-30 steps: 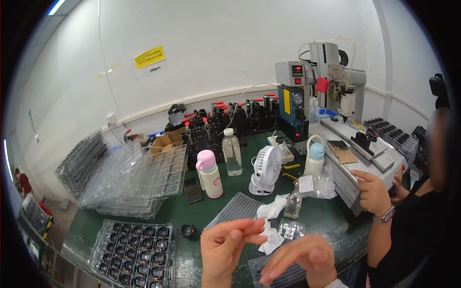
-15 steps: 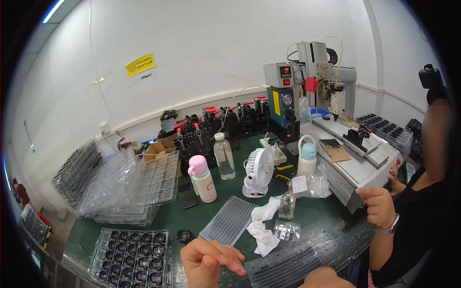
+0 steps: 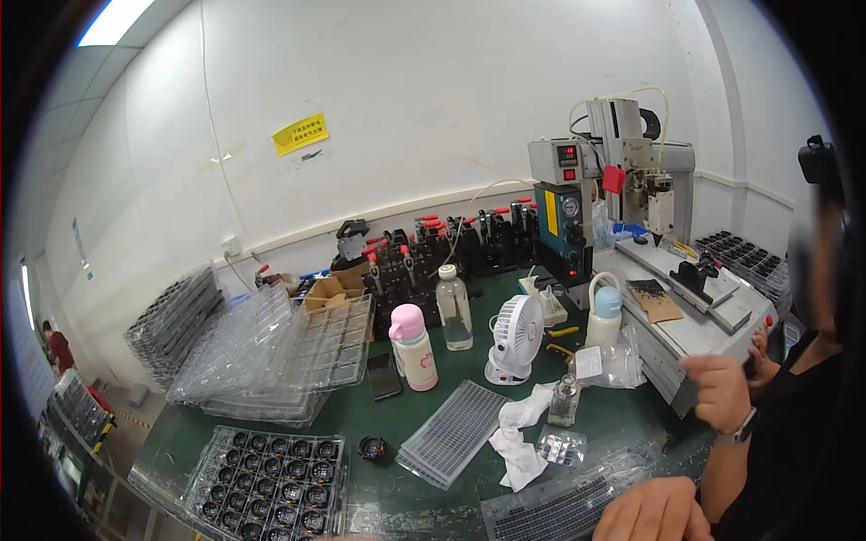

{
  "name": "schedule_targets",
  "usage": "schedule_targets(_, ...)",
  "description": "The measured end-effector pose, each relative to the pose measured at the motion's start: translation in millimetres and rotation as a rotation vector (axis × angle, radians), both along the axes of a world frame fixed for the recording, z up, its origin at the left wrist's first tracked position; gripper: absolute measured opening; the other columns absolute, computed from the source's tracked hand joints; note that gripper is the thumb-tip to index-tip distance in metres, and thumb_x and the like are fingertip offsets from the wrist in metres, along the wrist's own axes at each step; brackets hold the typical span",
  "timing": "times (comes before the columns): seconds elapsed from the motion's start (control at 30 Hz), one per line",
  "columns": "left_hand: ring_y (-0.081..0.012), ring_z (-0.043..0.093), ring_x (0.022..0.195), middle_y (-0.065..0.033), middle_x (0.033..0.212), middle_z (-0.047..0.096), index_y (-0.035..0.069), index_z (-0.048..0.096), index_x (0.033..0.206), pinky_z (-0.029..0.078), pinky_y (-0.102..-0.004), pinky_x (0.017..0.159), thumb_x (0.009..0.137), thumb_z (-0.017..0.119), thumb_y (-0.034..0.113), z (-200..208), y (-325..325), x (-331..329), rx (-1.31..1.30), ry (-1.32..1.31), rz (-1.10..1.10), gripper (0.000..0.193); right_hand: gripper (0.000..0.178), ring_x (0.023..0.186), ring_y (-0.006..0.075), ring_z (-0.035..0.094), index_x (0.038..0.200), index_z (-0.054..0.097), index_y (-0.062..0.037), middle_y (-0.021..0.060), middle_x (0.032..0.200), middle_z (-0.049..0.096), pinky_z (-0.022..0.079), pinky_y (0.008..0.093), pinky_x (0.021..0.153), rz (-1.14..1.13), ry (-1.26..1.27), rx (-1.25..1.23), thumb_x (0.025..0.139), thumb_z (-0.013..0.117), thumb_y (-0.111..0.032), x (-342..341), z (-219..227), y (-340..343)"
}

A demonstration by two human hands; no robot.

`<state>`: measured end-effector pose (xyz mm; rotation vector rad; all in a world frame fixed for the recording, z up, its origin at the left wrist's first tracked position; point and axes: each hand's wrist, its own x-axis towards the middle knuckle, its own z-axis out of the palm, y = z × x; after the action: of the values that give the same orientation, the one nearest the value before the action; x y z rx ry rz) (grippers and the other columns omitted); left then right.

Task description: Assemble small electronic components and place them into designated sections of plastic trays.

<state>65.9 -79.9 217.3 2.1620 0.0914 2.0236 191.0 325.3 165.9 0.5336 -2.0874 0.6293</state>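
My right hand (image 3: 654, 510) is at the lower edge, its back up and its fingers curled together. The fingertips are cut off, so whatever they may hold is hidden. It is beside a clear sheet with rows of small dark pieces (image 3: 550, 516). Of my left hand (image 3: 347, 538) only a thin sliver shows at the bottom edge, below a clear tray (image 3: 339, 478) of round black parts. One loose round black part (image 3: 372, 448) lies on the green table (image 3: 406, 491), near a grey gridded sheet (image 3: 454, 433).
White tissue (image 3: 519, 451), a small glass bottle (image 3: 564, 403), a white fan (image 3: 515, 341), a pink-capped bottle (image 3: 414, 349) and a phone (image 3: 383, 376) stand or lie about. Stacked clear trays (image 3: 271, 361) are left. A co-worker's hand (image 3: 722, 394) is near the bench machine (image 3: 663, 352) at right.
My left hand has dropped almost out of view at the bottom. My right hand shows more fully, with its fingers curled. The view has shifted, so the scene sits further right and lower.
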Motion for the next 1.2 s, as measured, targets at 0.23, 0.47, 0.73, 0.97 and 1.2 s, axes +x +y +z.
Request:
schedule_targets(0.23, -0.0314, 0.046, 0.113, -0.0214, 0.12, 0.048, -0.002, 0.047, 0.117, 0.029, -0.0429, 0.104, 0.097, 0.022, 0.034, -1.8, -42.0, 5.0, 0.251, 0.344, -0.198, 0.048, 0.048, 0.095, 0.0355, 0.053, 0.106, 0.06, 0.0003, 0.0221, 0.098, 0.055, 0.043, 0.0472, 0.08, 0.587, 0.077, -0.501, 0.085, 0.053, -0.043, -43.2, -1.4, -106.9)
schedule_targets(0.47, -0.0148, 0.057, 0.088, -0.0049, 0.092, 0.059, 0.006, 0.059, 0.091, 0.045, -0.0311, 0.08, 0.095, 0.037, 0.046, -37.9, -5.1, -52.0, 0.065, -0.389, -0.518, 0.046, 0.063, 0.12, 0.0411, 0.045, 0.12, 0.049, -0.0006, 0.0267, 0.128, 0.046, 0.038, 0.0498, 0.099, 0.077, 0.337, -0.163, 0.086, 0.05, -0.054, -84.2, 9.2, -188.2)
schedule_targets(0.73, -0.0266, 0.027, 0.134, -0.0138, 0.142, 0.032, 0.0, 0.018, 0.143, 0.025, -0.0374, 0.107, 0.093, 0.032, 0.055, -60.3, 103.3, -19.2, -0.995, -0.618, 0.406, 0.076, 0.057, 0.124, 0.029, 0.046, 0.12, 0.059, -0.0112, 0.0107, 0.127, 0.055, 0.018, 0.0459, 0.11, 0.05, 0.379, 0.094, 0.092, 0.029, -0.051, -146.3, -25.5, -186.4)
schedule_targets(0.97, -0.0347, 0.01, 0.14, -0.0211, 0.151, 0.01, -0.002, 0.002, 0.145, 0.012, -0.0429, 0.111, 0.088, 0.056, 0.022, -57.4, 110.8, -3.8, -0.988, 0.027, 0.882, 0.082, 0.063, 0.124, 0.03, 0.044, 0.129, 0.048, -0.0058, 0.0159, 0.128, 0.051, 0.021, 0.0431, 0.109, 0.133, 0.041, -0.573, 0.095, 0.021, -0.051, -164.8, -34.5, -139.0)
schedule_targets(1.2, -0.0353, 0.011, 0.14, -0.0237, 0.149, 0.012, 0.003, 0.019, 0.143, 0.018, -0.0432, 0.11, 0.082, 0.065, 0.032, -81.2, 128.4, -28.7, -0.641, 0.036, 1.247, 0.082, 0.076, 0.131, 0.033, 0.034, 0.147, 0.006, -0.0188, 0.0108, 0.152, 0.009, 0.032, 0.0484, 0.102, 0.491, -0.326, -1.103, 0.09, 0.044, -0.052, -158.0, -28.8, -196.7)
